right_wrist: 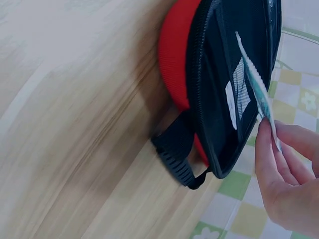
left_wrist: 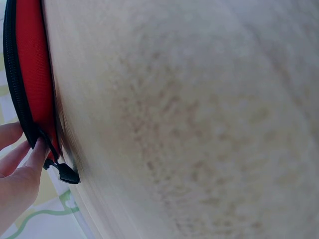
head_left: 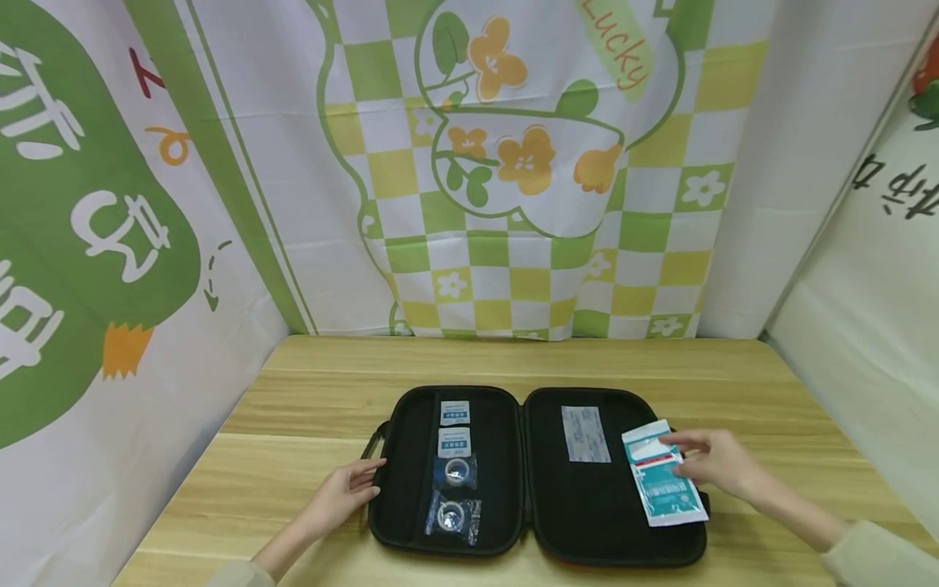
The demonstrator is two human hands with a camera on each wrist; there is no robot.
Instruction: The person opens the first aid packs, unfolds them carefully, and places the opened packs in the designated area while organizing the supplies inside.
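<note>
An open black-lined case [head_left: 522, 538] with a red outer shell lies flat on the table, its two halves side by side. My right hand [head_left: 711, 461] pinches a flat teal-and-white packet [head_left: 663, 481] by its edge, over the right half. In the right wrist view the packet [right_wrist: 256, 82] is seen nearly edge-on between thumb and fingers. My left hand [head_left: 345, 493] touches the left rim of the case with extended fingers. The left wrist view has these fingers [left_wrist: 35, 157] beside the zipper edge and red shell [left_wrist: 35, 64].
In the left half lie two small white-and-blue packets [head_left: 454, 443] and two rolls of tape [head_left: 451, 516] in clear wrappers. A pale printed packet [head_left: 585, 434] lies in the right half. A black strap [right_wrist: 177, 149] sticks out from the case's side. Printed curtains surround the wooden table [head_left: 308, 391].
</note>
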